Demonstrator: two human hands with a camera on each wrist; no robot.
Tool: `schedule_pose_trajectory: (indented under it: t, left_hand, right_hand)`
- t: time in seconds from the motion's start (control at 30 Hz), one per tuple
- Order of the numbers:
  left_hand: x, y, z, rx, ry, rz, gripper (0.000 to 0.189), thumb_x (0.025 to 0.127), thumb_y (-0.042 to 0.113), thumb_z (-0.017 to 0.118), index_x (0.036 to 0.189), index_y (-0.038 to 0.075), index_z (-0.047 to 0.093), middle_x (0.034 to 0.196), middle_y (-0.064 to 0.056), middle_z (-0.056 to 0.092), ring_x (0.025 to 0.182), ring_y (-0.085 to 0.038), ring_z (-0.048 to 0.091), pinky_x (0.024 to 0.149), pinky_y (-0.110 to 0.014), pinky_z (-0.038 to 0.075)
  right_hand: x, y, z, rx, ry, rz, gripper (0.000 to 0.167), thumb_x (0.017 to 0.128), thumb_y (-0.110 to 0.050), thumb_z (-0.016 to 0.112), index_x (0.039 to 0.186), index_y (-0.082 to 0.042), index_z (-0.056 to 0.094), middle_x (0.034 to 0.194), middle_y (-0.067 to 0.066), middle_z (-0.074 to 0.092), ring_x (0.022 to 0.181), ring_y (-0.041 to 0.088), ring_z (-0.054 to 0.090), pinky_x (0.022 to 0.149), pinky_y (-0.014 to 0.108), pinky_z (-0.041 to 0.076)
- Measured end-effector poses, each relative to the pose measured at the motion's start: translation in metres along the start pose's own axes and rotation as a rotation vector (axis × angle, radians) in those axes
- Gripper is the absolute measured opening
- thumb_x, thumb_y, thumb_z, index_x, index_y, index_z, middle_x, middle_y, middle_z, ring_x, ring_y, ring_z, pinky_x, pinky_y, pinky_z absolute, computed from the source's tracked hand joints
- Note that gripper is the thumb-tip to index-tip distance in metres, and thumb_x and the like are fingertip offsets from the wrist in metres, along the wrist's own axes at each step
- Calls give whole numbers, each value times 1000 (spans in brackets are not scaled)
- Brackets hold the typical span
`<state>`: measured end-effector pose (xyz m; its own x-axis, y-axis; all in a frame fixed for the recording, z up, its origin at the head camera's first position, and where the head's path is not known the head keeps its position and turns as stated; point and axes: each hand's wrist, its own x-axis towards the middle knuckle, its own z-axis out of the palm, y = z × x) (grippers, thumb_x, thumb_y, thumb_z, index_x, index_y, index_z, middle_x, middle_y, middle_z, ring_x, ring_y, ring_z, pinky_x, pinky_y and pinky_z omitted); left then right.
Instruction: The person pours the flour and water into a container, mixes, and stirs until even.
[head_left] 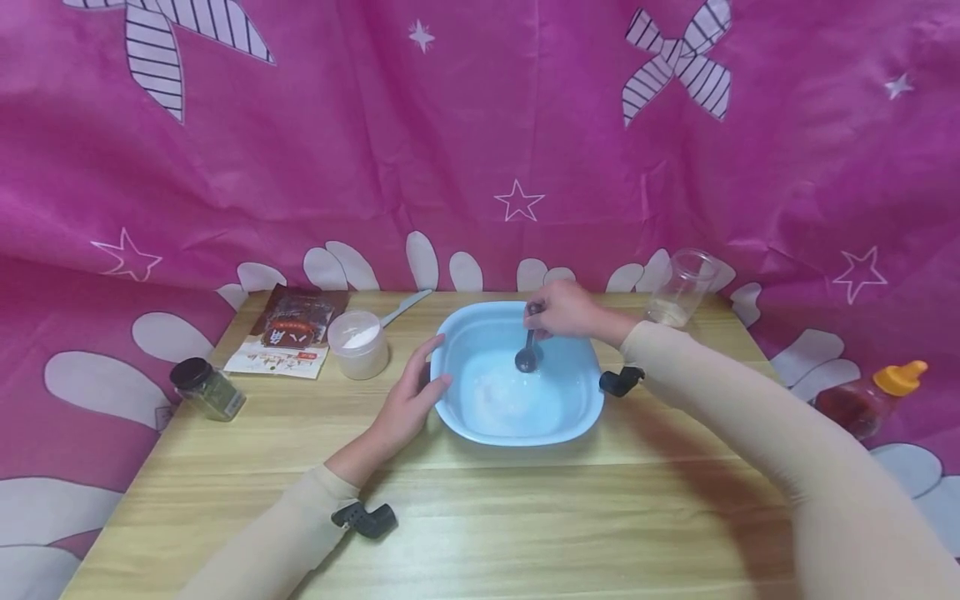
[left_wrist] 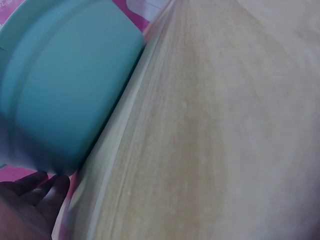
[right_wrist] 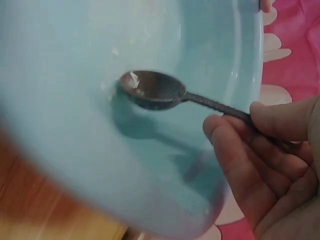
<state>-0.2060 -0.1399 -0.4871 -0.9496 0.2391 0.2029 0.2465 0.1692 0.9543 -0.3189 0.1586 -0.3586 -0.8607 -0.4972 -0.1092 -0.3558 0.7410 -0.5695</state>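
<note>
A light blue basin point(head_left: 465, 421) sits on the table with white powder point(head_left: 498, 396) on its bottom. My left hand point(head_left: 408, 404) holds the basin's left side, thumb at the rim; in the left wrist view its fingers point(left_wrist: 50, 197) meet the outer wall low down. Over the basin's interior, my right hand point(head_left: 566, 310) pinches the handle of a small dark measuring spoon point(head_left: 527, 358) between thumb and fingers. Its bowl hangs low inside the basin, and a little white clings to the bowl in the right wrist view.
Left of the basin stand a tub of white powder point(head_left: 360, 354), a printed packet point(head_left: 288, 333) and a dark-lidded jar point(head_left: 213, 393). A knife point(head_left: 407, 307) lies behind. At right are a clear plastic cup point(head_left: 678, 292) and a yellow-capped bottle point(head_left: 862, 407). Pink cloth point(head_left: 450, 142) hangs behind.
</note>
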Motion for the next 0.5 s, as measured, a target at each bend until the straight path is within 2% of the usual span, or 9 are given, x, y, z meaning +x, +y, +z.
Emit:
schedule_pose_trajectory:
  t: [0.1, 0.27, 0.33, 0.4, 0.5]
  left_hand:
    - [0, 1, 0, 1, -4, 3, 66, 114, 27, 61, 174, 25, 34, 167, -26, 50, 153, -43, 52, 119, -61, 49]
    - [1, 2, -1, 3, 0, 4, 66, 114, 27, 61, 174, 25, 34, 167, -27, 49, 152, -44, 52, 118, -61, 50]
    - [1, 2, -1, 5, 4, 5, 66, 114, 27, 61, 174, 25, 35, 166, -27, 50, 152, -44, 53, 117, -61, 50]
    - [0, 2, 0, 6, 6, 8, 66, 114, 26, 61, 174, 24, 35, 165, -28, 51, 151, -44, 53, 117, -61, 51]
    - [0, 1, 0, 5, 2, 14, 66, 114, 24, 61, 174, 22, 34, 166, -28, 50, 151, -45, 53, 117, -61, 51]
  right_hand:
    - [-2, 3, -3, -38, 9, 14, 7, 102, -9, 78, 99, -3, 80, 80, 5, 76, 75, 18, 78, 74, 33, 66]
    - [-6, 1, -4, 16, -112, 0, 6, 103, -10, 79, 103, -4, 81, 85, 5, 78, 82, 23, 81, 78, 34, 67]
    - [-6, 0, -2, 48, -135, -14, 7, 103, -10, 79, 105, -3, 81, 89, 6, 79, 86, 26, 82, 80, 34, 68]
    - [-5, 0, -1, 43, -113, -23, 8, 104, -11, 78, 105, -3, 81, 89, 6, 79, 88, 26, 83, 80, 33, 68]
    - [-5, 2, -3, -10, -35, -15, 7, 104, -10, 78, 102, -4, 80, 87, 4, 78, 83, 22, 82, 77, 31, 67]
